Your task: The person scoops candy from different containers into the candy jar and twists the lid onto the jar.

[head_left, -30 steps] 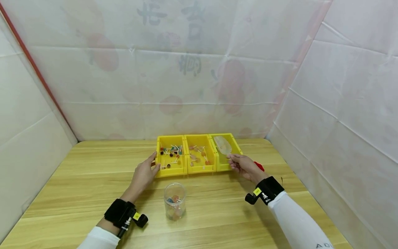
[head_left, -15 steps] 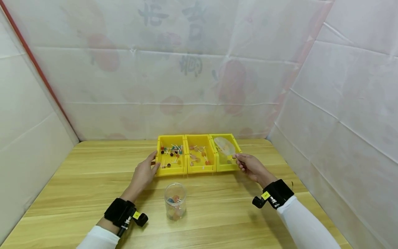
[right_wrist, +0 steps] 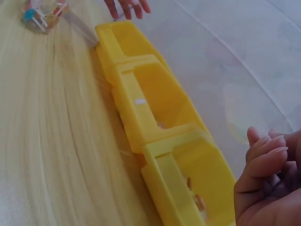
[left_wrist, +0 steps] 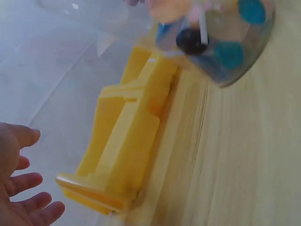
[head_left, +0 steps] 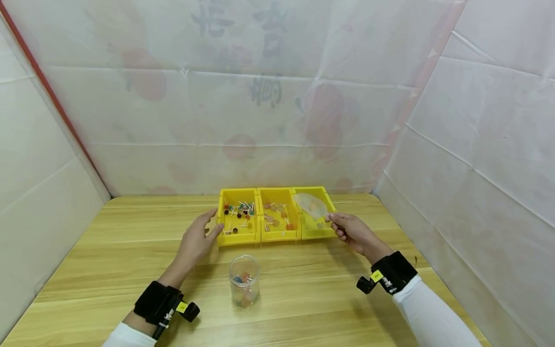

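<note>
The right hand pinches a translucent scoop over the right end of the yellow bins; the left hand, relaxed and holding nothing, is just beside their left end. Scooping seems in hand; the next move likely calls for a level scoop.

Middle bin on the table, lollipops inside it, left bin and my left hand to its left, right bin, scoop and my right hand to its right, jar before it, sheet behind it.
</note>
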Available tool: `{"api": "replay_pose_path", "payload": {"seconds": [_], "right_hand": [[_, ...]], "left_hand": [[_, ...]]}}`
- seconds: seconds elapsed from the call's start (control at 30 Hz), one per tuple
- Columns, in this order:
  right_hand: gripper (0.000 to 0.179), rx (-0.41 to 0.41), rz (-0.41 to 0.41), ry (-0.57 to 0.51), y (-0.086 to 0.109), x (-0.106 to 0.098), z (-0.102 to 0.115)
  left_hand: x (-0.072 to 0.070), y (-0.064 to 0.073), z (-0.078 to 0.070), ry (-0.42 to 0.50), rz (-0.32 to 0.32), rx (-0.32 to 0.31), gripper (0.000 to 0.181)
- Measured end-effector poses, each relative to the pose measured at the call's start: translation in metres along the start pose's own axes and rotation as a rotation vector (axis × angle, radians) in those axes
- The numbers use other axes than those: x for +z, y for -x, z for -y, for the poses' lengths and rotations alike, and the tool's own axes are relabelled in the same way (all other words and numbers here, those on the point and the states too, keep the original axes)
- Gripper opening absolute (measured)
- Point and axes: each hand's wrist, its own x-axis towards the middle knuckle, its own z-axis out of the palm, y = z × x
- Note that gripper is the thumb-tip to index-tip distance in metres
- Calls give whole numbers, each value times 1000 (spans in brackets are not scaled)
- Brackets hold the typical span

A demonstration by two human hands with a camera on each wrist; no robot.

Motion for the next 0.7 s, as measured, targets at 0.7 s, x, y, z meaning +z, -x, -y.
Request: {"api": "replay_pose_path", "payload": {"seconds": [0.7], "right_hand": [[42, -43, 233, 83, 30, 27, 32]], "left_hand": [[-9, 51, -18, 246, 274, 295, 53]]}}
